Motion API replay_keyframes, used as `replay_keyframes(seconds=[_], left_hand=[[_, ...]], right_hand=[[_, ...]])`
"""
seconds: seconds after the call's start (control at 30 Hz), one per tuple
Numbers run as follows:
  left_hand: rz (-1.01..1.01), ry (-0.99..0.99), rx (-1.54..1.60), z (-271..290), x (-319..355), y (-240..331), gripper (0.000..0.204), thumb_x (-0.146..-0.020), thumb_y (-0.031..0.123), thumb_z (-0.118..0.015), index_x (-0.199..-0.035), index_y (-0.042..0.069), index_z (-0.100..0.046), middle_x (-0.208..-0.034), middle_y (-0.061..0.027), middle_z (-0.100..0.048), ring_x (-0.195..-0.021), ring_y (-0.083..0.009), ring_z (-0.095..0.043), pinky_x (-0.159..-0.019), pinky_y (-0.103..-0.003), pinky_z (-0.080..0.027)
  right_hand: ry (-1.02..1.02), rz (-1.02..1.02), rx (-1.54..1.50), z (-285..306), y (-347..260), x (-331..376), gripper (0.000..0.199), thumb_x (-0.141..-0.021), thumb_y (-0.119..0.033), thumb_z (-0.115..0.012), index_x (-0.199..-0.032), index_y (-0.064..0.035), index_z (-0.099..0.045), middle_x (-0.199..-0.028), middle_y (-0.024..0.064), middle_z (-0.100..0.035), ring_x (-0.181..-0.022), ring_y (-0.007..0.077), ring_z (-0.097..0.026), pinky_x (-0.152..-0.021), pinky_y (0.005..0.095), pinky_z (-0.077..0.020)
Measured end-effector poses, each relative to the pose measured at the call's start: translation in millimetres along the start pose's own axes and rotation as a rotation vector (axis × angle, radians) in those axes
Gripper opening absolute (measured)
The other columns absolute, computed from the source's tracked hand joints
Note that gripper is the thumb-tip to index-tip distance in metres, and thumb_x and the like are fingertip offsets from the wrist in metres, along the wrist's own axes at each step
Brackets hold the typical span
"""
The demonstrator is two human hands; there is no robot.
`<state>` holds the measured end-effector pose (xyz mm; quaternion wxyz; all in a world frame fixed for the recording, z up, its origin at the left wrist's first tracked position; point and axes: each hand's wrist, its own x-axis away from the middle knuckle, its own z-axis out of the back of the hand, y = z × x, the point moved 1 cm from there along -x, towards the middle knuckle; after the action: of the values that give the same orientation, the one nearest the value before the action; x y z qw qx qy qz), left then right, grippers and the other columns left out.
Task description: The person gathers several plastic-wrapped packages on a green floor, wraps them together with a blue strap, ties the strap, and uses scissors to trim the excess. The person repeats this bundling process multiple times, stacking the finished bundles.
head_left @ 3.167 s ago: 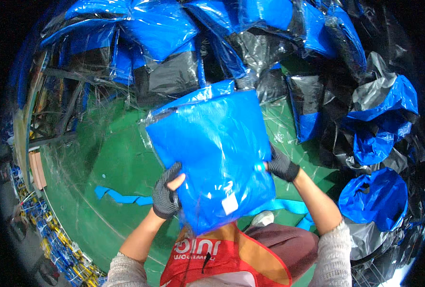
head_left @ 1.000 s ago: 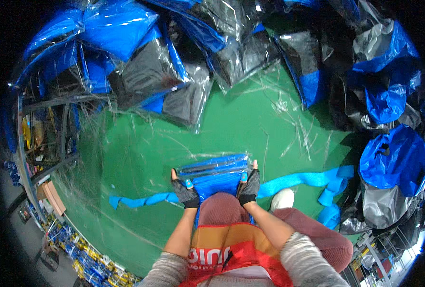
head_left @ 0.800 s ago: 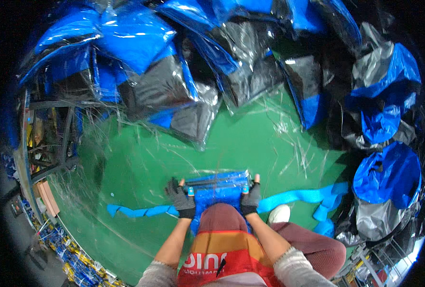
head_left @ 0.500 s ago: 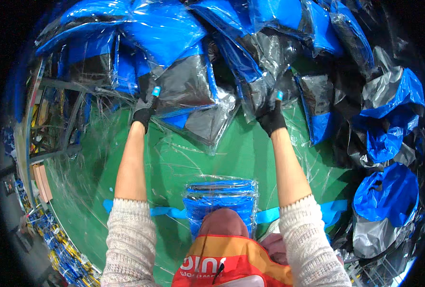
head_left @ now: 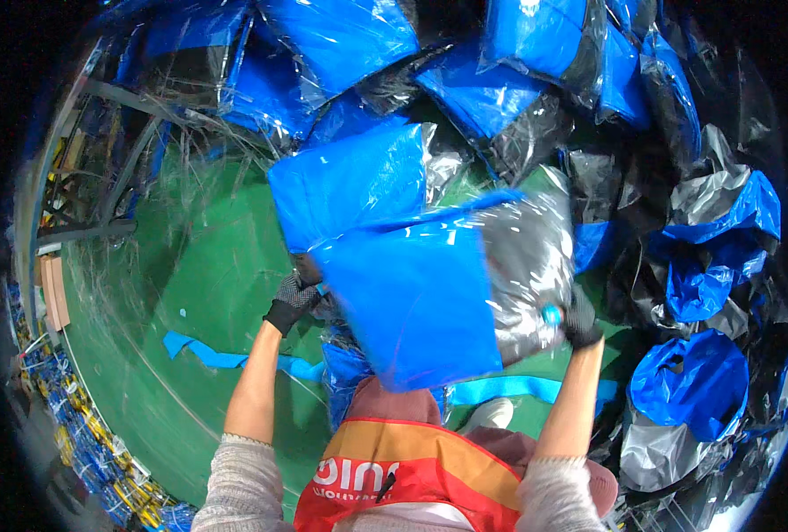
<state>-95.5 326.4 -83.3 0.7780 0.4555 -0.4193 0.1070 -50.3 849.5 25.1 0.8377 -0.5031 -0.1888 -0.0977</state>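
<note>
A flat blue-and-black package in clear plastic wrap [head_left: 411, 306] is up in front of me, tilted and slightly blurred. My left hand [head_left: 295, 300], in a black glove, is closed on its left edge. At its silvery-black right end, my right hand [head_left: 580, 321] is gripping the edge, also gloved, with a light-blue tip at the thumb. Just behind it lies another blue package [head_left: 349, 182], partly covered by the held one. Below, near my legs, a stack of folded blue packages [head_left: 345, 363] is mostly hidden.
A heap of similar wrapped packages [head_left: 341, 44] spreads across the far side. Open blue-and-silver bags [head_left: 691, 386] stand at the right. A light-blue strap [head_left: 216, 356] lies on the green floor [head_left: 181, 284]. Bundles with yellow and blue parts [head_left: 101, 448] line the left, below a metal frame [head_left: 83, 235].
Both hands have drawn back toward me from the heap, bringing a package off it. The package has come up over the stack near my legs. Packages in the heap have shifted.
</note>
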Motion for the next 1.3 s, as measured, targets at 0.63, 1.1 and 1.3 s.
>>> replay_keyframes(seconds=[0.63, 1.1, 1.3], left_hand=[[-0.166, 0.279, 0.833, 27, -55, -9, 0.066, -0.083, 0.062, -0.045, -0.121, 0.008, -0.049, -0.118, -0.0131, -0.054, -0.101, -0.0272, -0.055, -0.084, -0.044, -0.049], [-0.319, 0.179, 0.768, -3, 111, 188, 0.075, -0.083, 0.06, -0.048, -0.134, 0.007, -0.037, -0.133, -0.0147, -0.042, -0.117, -0.0291, -0.046, -0.098, -0.043, -0.04], [-0.205, 0.197, 0.633, -41, 162, 209, 0.082, -0.082, 0.065, -0.045, -0.135, 0.004, -0.034, -0.133, -0.0152, -0.043, -0.115, -0.0284, -0.048, -0.096, -0.043, -0.041]], right_hand=[[-0.054, -0.021, 0.001, -176, -137, -114, 0.112, -0.073, -0.062, -0.061, -0.14, 0.0069, -0.004, -0.143, 0.028, -0.019, -0.133, 0.033, -0.024, -0.108, 0.0352, -0.0201], [-0.375, 0.084, -0.703, -89, -179, -49, 0.075, -0.077, -0.056, -0.061, -0.128, -0.0034, -0.043, -0.121, 0.0158, -0.053, -0.104, 0.0213, -0.056, -0.091, 0.0348, -0.046], [-0.371, 0.277, -0.801, -66, -145, 14, 0.078, -0.076, -0.062, -0.059, -0.125, -0.0014, -0.046, -0.114, 0.0152, -0.056, -0.099, 0.021, -0.057, -0.087, 0.0347, -0.0466]])
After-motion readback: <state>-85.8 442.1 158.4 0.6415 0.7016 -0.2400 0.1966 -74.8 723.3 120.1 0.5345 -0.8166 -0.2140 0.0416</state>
